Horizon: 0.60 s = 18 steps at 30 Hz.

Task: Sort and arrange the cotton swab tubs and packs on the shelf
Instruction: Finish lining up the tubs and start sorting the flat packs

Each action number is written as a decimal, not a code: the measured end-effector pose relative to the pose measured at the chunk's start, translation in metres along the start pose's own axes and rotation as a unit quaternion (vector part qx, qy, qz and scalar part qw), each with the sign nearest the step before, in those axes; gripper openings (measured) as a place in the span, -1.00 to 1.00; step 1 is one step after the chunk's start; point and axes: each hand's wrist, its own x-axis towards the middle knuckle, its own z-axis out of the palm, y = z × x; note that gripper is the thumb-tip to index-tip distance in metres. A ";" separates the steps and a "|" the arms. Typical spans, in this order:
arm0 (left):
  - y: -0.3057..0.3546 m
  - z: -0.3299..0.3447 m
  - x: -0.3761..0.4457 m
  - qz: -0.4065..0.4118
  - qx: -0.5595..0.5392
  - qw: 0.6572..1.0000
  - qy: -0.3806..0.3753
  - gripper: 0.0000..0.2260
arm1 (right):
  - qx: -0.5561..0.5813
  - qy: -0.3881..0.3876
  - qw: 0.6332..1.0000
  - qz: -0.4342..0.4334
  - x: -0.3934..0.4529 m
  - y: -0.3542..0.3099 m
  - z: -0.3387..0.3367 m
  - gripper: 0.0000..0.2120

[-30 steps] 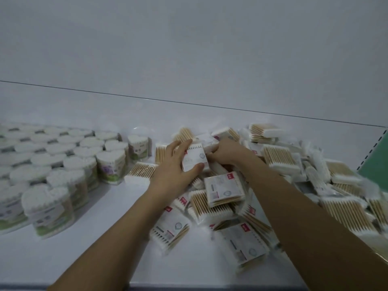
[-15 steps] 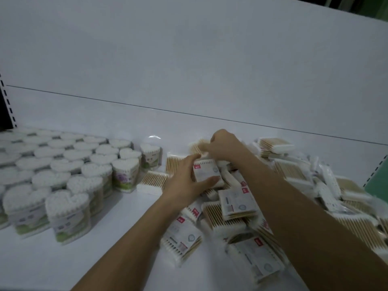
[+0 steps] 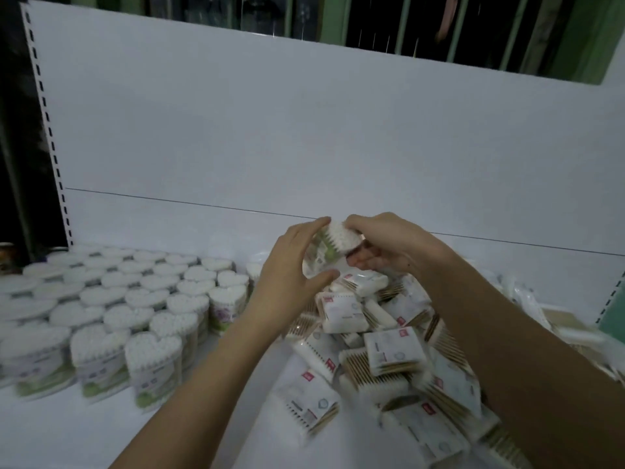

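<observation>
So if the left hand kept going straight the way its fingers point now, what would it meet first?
The left hand already holds the heart-shaped tub with the right hand. Its fingers point up and away, so past the tub it would probably reach the white back panel; the depth is unclear.

Left side: we see heart-shaped tubs [image 3: 135,309] packed in close rows, touching.
Right side: a loose heap of flat packs [image 3: 382,353] covers the shelf.
Between them: a bare strip of white shelf [image 3: 243,384], crossed by our left forearm.
Front left: bare shelf.
Behind: white back panel [image 3: 304,130] closes the shelf.
</observation>
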 end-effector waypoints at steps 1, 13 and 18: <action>0.003 -0.007 0.001 -0.006 -0.005 1.000 0.004 -0.37 | -0.009 -0.004 1.000 -0.004 -0.003 -0.002 0.002 -0.68; 0.007 -0.099 -0.032 -0.228 -0.024 0.971 -0.065 -0.48 | 0.082 -0.065 0.994 -0.037 -0.049 0.043 0.091 -0.68; 0.004 -0.117 -0.053 -0.331 -0.206 0.921 -0.014 -0.53 | 0.219 -0.189 0.951 -0.107 -0.061 0.077 0.140 -0.77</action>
